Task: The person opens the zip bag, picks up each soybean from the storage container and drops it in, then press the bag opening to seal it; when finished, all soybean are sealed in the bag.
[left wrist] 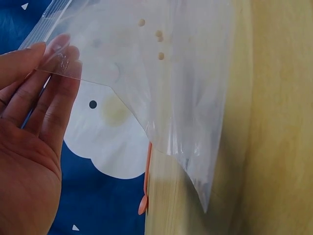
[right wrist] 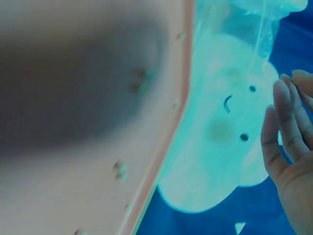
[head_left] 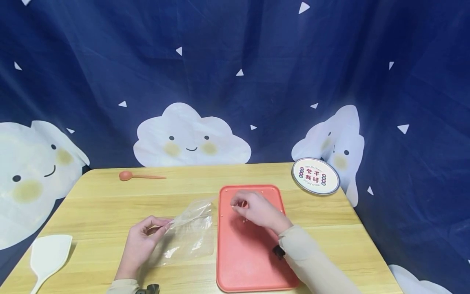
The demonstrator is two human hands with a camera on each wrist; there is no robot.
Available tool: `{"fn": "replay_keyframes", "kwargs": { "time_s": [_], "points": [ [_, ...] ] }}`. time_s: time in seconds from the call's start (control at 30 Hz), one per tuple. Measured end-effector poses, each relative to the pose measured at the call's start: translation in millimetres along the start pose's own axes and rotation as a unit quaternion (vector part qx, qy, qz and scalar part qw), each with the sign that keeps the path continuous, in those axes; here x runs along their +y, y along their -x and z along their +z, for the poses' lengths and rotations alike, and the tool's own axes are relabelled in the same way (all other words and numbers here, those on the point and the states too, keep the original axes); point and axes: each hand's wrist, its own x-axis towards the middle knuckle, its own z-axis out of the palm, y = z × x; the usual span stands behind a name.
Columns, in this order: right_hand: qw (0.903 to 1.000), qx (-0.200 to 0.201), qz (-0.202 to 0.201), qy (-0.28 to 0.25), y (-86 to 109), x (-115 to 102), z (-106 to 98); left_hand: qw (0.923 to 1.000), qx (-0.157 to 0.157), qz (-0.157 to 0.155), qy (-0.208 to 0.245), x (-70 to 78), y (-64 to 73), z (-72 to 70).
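Head view: left hand (head_left: pixel 141 241) pinches clear bag (head_left: pixel 196 237) beside red tray (head_left: pixel 238 257); right hand (head_left: pixel 257 209) curls above tray's tiny beads (head_left: pixel 244 221), cannot tell if gripping one, and a slack pinch could drop it.

Wd tbl (head_left: pixel 106 208) holds red tray (head_left: pixel 246 253), orng spoon (head_left: pixel 126 175), wht spatula (head_left: pixel 51 251) & plate (head_left: pixel 315 185).

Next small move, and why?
Probably bring the right hand to the clear bag: it looks pinched above the red tray, though any load is unclear, the left hand pinches the bag, and small beige beads show through it.
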Motion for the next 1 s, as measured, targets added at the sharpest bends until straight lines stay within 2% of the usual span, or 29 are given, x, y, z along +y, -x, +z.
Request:
{"fn": "replay_keyframes", "kwargs": {
  "time_s": [0.27, 0.53, 0.63, 0.83, 1.0],
  "points": [
    [0.9954, 0.045, -0.028, -0.08, -23.6, -26.2, 12.7, 0.9999, -0.004, 0.014, 0.002, 0.9, -1.1, -0.1],
    [0.9856, 0.049, -0.054, -0.153, -44.8, -39.4, 39.4, 0.9997, -0.009, 0.02, 0.005, 0.8, 0.5, -0.4],
    [0.9873, 0.042, -0.066, -0.138, -51.8, -42.4, 50.8, 0.9998, -0.006, 0.019, 0.005, 0.6, 1.3, -0.4],
    [0.9954, 0.029, -0.069, -0.061, -58.6, -43.2, 66.3, 0.9998, -0.003, 0.017, 0.006, -0.1, 1.6, 0.1],
    [0.9957, 0.02, -0.057, -0.07, -57.4, -41.5, 67.1, 0.9999, -0.002, 0.011, 0.003, -0.4, 1.1, 0.0]
  ]
}}
